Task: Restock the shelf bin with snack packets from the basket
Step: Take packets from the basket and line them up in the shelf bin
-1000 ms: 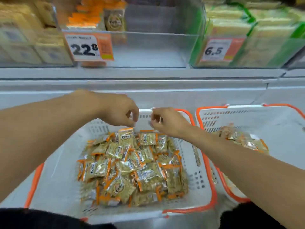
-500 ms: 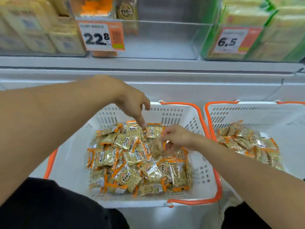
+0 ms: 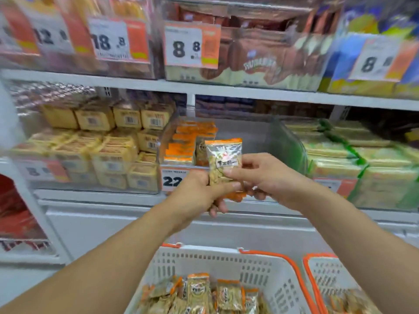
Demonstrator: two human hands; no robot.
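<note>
Both hands hold up a clear snack packet with an orange top edge, in front of the shelf. My left hand grips its lower part from below. My right hand pinches its right side. Behind the packet stands a clear shelf bin with a few orange packets stacked at its left and a bare floor at its right. Below, a white basket with an orange rim holds several more packets.
A second white basket with packets stands at the lower right. Yellow boxes fill the bin to the left, green packs the bin to the right. An upper shelf carries more goods and price tags.
Both hands rose out of the basket to shelf height, now holding a packet between them. The camera tilted up from the basket to the shelves.
</note>
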